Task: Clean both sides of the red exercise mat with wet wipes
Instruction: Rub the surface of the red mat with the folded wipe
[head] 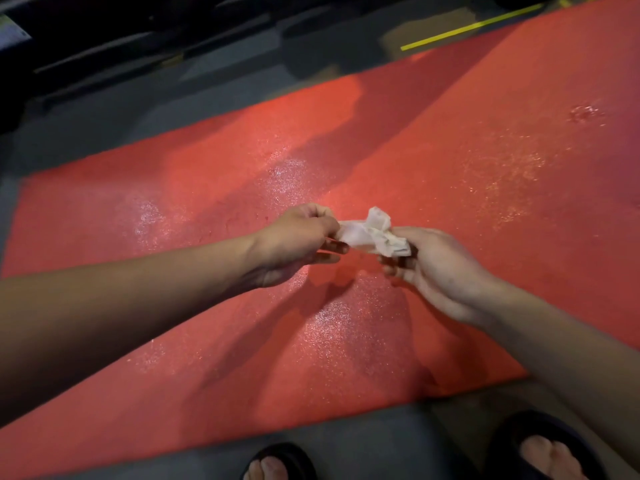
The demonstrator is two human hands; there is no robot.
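The red exercise mat point(214, 188) lies flat on the floor and fills most of the view, with shiny damp patches across it. Above its middle I hold a crumpled white wet wipe point(372, 233) between both hands. My left hand point(298, 240) pinches the wipe's left end with curled fingers. My right hand point(433, 268) grips the bunched right end, palm turned up. The wipe is stretched a little between them and hangs clear of the mat.
Grey floor point(363, 441) borders the mat's near edge, where my two feet in dark sandals point(280, 462) stand. Dark equipment point(104, 36) lies along the far left. A yellow line point(471, 27) marks the floor at the far right.
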